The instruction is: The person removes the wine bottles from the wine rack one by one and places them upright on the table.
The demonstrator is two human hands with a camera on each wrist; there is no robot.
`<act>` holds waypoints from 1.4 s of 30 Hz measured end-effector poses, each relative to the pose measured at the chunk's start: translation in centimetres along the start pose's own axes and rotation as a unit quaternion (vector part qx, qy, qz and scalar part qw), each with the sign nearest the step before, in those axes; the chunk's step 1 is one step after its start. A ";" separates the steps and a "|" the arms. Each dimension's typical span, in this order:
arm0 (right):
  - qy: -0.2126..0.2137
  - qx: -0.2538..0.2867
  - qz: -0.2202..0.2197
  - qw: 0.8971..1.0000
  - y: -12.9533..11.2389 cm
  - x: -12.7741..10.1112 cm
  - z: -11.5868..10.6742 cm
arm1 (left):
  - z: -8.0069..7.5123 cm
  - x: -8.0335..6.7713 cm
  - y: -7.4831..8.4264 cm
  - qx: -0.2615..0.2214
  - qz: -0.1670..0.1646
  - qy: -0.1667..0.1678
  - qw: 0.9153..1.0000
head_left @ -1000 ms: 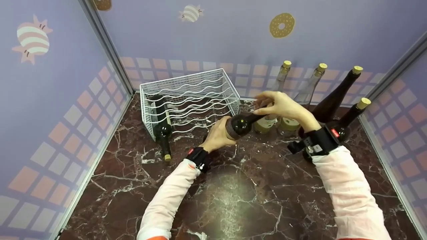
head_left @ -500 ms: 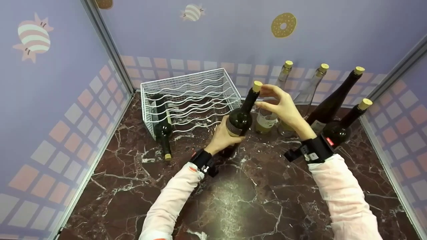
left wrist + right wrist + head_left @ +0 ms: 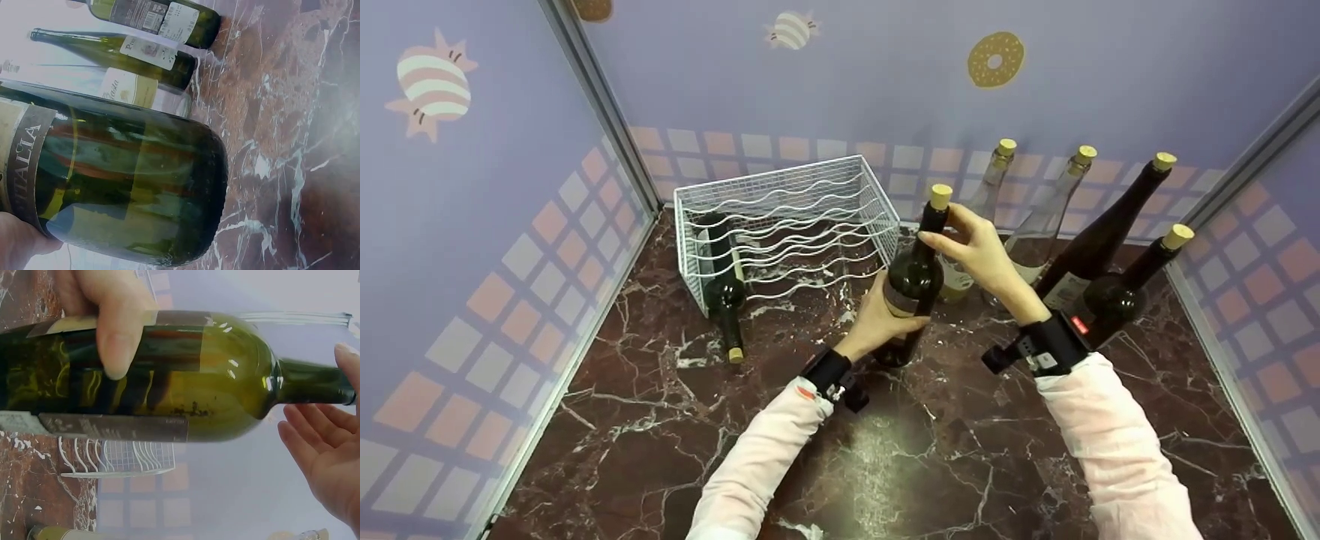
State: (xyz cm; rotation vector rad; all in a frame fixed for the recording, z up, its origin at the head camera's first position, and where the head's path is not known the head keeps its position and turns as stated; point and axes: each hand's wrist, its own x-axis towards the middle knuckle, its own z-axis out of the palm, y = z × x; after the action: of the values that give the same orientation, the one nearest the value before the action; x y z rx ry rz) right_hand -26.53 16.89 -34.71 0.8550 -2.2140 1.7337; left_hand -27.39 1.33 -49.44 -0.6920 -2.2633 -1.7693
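Observation:
A dark green wine bottle [image 3: 913,281] with a yellow cork stands nearly upright in the middle of the marble table [image 3: 885,450]. My left hand [image 3: 881,319] grips its labelled body from the left; the thumb shows across the glass [image 3: 115,332] in the right wrist view. My right hand [image 3: 964,240] is beside the neck with straight fingers [image 3: 315,433], touching it lightly near the top. Whether the base [image 3: 197,197] rests on the marble or hovers just above it, I cannot tell.
A white wire rack [image 3: 810,187] stands at the back left, with one dark bottle [image 3: 725,281] lying in its left slot, neck toward me. Several corked bottles [image 3: 1099,232] stand along the back right wall. Purple panels enclose three sides.
The bottle has swung from lying level between both hands to nearly upright. My right hand has let go of the neck and opened beside it. My left hand kept its grip.

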 end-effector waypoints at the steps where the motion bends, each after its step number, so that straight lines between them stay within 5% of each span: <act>1: 0.001 -0.001 -0.001 1.000 0.0 0.0 0.1 | 0.1 0.0 0.0 -0.004 0.001 -0.001 1.000; 13: 0.016 -0.062 0.017 0.998 -0.6 -0.4 -0.1 | 1.3 -0.3 0.1 -0.031 -0.023 -0.007 0.999; 22: 0.045 -0.093 0.011 0.995 -0.6 -1.2 -1.4 | 0.8 -0.1 0.3 -0.067 -0.082 -0.111 0.988; 42: 0.168 -0.139 0.042 0.975 0.4 -4.5 -7.2 | -2.7 -0.6 -2.1 -0.038 -0.102 -0.087 0.990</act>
State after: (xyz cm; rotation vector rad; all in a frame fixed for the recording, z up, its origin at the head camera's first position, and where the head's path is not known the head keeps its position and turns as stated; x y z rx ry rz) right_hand -24.44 25.13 -35.15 0.3791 -2.2102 1.4248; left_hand -28.19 -1.72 -50.76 -0.6725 -2.4703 -1.9682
